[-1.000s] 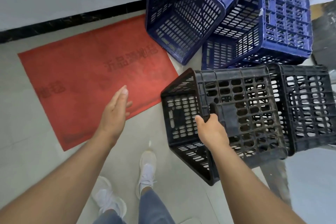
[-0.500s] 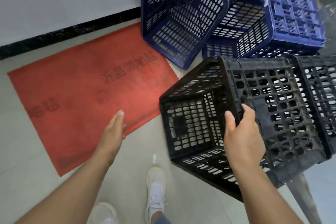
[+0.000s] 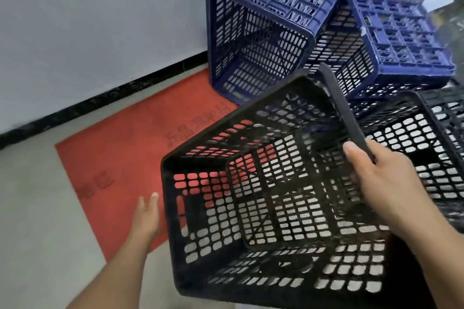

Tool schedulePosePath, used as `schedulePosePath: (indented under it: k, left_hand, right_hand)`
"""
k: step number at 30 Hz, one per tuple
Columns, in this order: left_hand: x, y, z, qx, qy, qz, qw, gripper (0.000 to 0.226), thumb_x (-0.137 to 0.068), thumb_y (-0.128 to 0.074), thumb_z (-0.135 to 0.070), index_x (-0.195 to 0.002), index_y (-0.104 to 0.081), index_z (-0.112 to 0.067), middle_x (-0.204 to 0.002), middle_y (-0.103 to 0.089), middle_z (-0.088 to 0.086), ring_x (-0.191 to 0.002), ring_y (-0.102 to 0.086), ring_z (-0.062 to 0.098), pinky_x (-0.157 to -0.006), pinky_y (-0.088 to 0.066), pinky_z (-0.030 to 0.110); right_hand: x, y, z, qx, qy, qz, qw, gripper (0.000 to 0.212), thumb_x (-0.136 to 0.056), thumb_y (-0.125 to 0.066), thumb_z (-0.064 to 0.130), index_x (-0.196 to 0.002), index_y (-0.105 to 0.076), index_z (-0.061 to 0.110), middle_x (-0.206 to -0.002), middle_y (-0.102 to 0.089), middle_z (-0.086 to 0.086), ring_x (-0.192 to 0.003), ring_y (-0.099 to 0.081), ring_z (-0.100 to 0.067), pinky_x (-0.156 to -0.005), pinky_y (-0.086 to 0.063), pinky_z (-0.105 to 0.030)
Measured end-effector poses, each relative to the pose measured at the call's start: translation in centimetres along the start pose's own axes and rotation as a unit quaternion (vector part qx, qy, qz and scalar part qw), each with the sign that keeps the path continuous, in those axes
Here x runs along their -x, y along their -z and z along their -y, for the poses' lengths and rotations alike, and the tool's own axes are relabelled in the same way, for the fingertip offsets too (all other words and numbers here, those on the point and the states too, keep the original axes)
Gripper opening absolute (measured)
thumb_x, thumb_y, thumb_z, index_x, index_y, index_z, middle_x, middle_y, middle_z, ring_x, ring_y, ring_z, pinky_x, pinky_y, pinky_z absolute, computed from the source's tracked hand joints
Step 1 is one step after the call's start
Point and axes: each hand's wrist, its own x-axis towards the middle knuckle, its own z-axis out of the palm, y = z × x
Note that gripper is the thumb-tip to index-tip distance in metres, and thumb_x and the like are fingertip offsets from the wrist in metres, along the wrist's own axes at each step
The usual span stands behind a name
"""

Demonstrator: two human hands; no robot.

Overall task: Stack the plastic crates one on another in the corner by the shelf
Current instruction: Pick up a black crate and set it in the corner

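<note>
— Your right hand (image 3: 391, 183) has its grip closed over the rim of the black crate (image 3: 251, 221): thumb on the inner face, fingers wrapped over the outer edge. Is that how it feels?

— Yes. And my left?

— Your left hand (image 3: 147, 216) is flat and open, holding nothing. It hangs just beside the crate's left wall, fingers pointing up; whether it touches the plastic, I cannot tell.

— Where does the crate sit?

— It is tipped, with its open mouth turned toward you, so you look straight down through its slotted walls to the bottom. The red mat (image 3: 120, 158) shows through the slots on the left. Its lower edge is cut off by the frame, so I cannot tell whether it rests on the floor (image 3: 37, 233).

— What's around it?

— A second black crate (image 3: 426, 148) lies just to your right, behind your wrist. Two blue crates lie beyond, near the wall (image 3: 100, 20): one blue crate (image 3: 261, 40) on its side, mouth facing you, and another blue crate (image 3: 401, 37) leaning against it on the right, its gridded base up. None is stacked yet.
</note>
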Motion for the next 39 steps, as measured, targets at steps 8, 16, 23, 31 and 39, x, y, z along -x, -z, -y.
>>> schedulePosePath:
  k: [8,16,23,31,39]
  left_hand:
    - [-2.6,2.8,4.1,0.195,0.232,0.05,0.952,0.06,-0.091,-0.046,-0.053,-0.114,-0.06,0.0,-0.11,-0.066,0.024,-0.098,-0.064,0.04,-0.09,-0.049,0.049]
    - [-4.7,7.5,0.2,0.218,0.101,-0.022,0.97,0.046,-0.088,-0.047,-0.041,-0.116,-0.063,-0.008,-0.116,-0.067,0.021,-0.106,-0.063,0.041,-0.097,-0.047,0.054]
    - [-3.0,13.8,-3.5,0.215,0.008,-0.112,0.97,0.031,-0.092,-0.046,-0.037,-0.099,-0.063,-0.012,-0.085,-0.066,0.013,-0.075,-0.062,0.03,-0.07,-0.05,0.039]
    - [0.6,20.0,-2.4,0.221,0.038,-0.192,0.955,0.027,-0.092,-0.051,-0.037,-0.091,-0.061,-0.012,-0.077,-0.063,0.008,-0.067,-0.06,0.023,-0.065,-0.049,0.036]
    - [4.2,24.9,3.5,0.218,0.028,-0.257,0.941,0.021,-0.096,-0.049,-0.026,-0.105,-0.06,-0.011,-0.083,-0.062,0.011,-0.069,-0.057,0.021,-0.058,-0.046,0.032]
  right_hand:
    - [-1.1,0.7,2.0,-0.128,-0.003,0.054,0.99,0.035,-0.094,-0.054,0.038,-0.07,-0.06,0.013,-0.052,-0.049,-0.001,-0.035,-0.037,-0.008,-0.037,-0.028,-0.018]
    - [-4.5,-0.7,2.4,-0.08,0.012,0.004,0.997,0.039,-0.093,-0.046,0.045,-0.081,-0.059,0.011,-0.064,-0.064,-0.009,-0.051,-0.048,-0.024,-0.055,-0.037,-0.032]
    - [-6.6,-3.7,4.2,-0.099,-0.019,0.022,0.995,0.012,-0.092,-0.042,0.023,-0.083,-0.045,0.016,-0.073,-0.065,-0.017,-0.052,-0.053,-0.027,-0.046,-0.039,-0.028]
    - [-7.3,-9.3,6.5,-0.093,-0.027,0.051,0.994,0.017,-0.094,-0.047,0.029,-0.102,-0.055,0.017,-0.082,-0.066,-0.014,-0.066,-0.065,-0.029,-0.051,-0.042,-0.03]
    - [-4.9,-15.4,11.2,-0.079,0.043,0.083,0.992,0.02,-0.094,-0.042,0.028,-0.099,-0.056,0.015,-0.083,-0.064,-0.014,-0.068,-0.06,-0.026,-0.055,-0.043,-0.03]
